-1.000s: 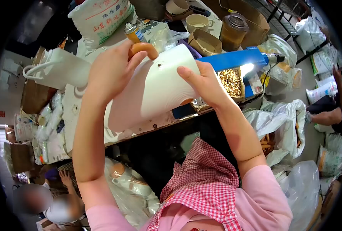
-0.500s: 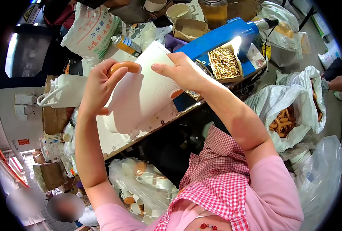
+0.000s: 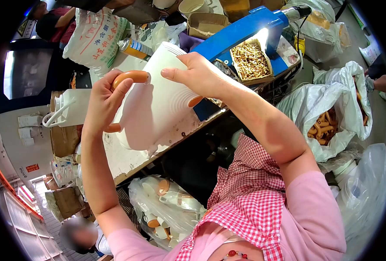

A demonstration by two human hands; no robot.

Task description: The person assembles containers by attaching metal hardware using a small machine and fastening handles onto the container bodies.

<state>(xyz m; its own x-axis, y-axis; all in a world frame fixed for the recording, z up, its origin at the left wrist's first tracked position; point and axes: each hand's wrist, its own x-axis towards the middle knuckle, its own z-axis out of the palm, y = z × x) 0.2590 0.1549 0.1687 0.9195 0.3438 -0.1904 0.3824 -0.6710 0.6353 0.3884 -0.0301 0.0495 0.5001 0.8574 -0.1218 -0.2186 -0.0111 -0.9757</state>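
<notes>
My left hand is closed around a curved brown handle, whose upper end meets the side of a white plastic container. The handle's lower end shows below my palm. The container lies tilted over the bench, with ridged rings at its right part. My right hand grips its upper right side, thumb laid across the white surface and the other fingers partly hidden. Another brown piece sticks out from the container's edge under my right wrist.
A blue machine with a lit lamp stands beyond my right hand, next to a box of small brass-coloured screws. A spray can and white jug are to the left. Bags of brown handles stand at right.
My hands and the white container have shifted slightly left in view, as has the bench. Both grips look the same. A person at upper left has come into view.
</notes>
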